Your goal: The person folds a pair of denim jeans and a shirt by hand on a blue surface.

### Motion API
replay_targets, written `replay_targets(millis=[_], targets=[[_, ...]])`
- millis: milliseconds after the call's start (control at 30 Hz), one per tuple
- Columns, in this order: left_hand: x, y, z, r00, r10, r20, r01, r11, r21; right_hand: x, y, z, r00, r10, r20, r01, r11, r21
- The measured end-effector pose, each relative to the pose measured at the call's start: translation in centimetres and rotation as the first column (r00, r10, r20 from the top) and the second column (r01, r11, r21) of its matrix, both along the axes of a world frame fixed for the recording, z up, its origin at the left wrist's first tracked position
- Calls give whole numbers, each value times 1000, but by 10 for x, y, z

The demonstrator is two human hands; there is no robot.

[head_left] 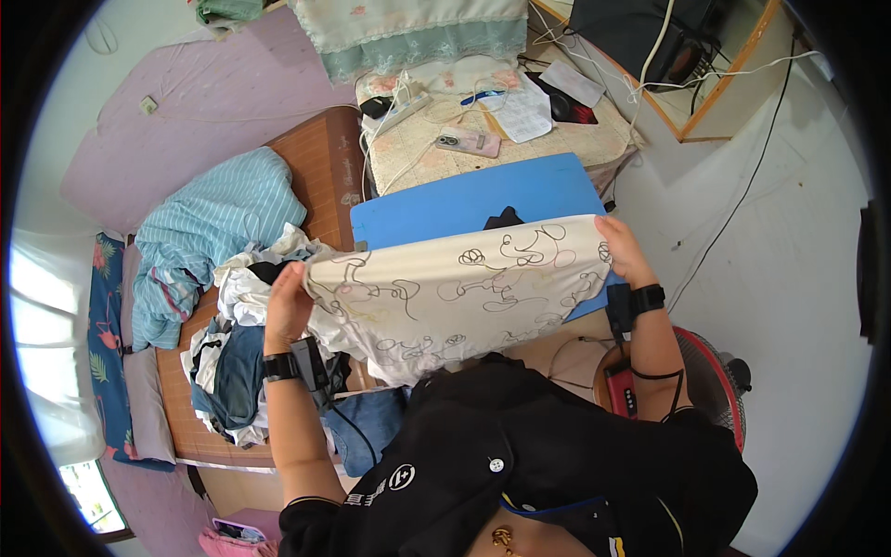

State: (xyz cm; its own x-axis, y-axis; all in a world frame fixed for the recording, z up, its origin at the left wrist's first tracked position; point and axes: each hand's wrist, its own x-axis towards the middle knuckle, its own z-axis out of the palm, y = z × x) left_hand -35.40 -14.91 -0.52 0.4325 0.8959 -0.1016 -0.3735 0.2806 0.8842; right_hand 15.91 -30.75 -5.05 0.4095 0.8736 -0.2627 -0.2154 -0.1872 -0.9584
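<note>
A white cloth garment (473,288) with a black squiggly line print is stretched out between my two hands. My left hand (290,311) pinches its left end, and my right hand (626,251) grips its upper right corner. Folds hide what kind of garment it is. Its lower edge hangs in front of my body. Beneath it lies a flat blue board (483,190), partly covered by the cloth. A small black item (504,219) on the board peeks out behind the cloth's top edge; most of it is hidden.
Left of me, a heap of clothes (237,371) and a striped blue quilt (223,209) lie on a brown bed mat (323,158). Beyond the board, a covered table (399,158) carries a phone (469,141), papers (524,111) and cables. A red-rimmed fan (724,376) stands by my right elbow.
</note>
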Motion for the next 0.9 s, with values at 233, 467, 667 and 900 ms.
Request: replay_targets(millis=[233, 467, 667, 900], targets=[[23, 19, 27, 953, 250, -169, -210, 952, 224, 20, 3, 79, 992, 15, 122, -31, 992, 126], [114, 17, -51, 593, 516, -618, 167, 673, 721, -25, 29, 23, 968, 104, -228, -121, 991, -62], [237, -56, -19, 656, -440, -613, 605, 793, 78, -81, 56, 26, 864, 157, -478, -163, 986, 29], [254, -52, -42, 849, -275, -450, 325, 945, 34, -95, 62, 42, 812, 306, -497, -227, 950, 214]])
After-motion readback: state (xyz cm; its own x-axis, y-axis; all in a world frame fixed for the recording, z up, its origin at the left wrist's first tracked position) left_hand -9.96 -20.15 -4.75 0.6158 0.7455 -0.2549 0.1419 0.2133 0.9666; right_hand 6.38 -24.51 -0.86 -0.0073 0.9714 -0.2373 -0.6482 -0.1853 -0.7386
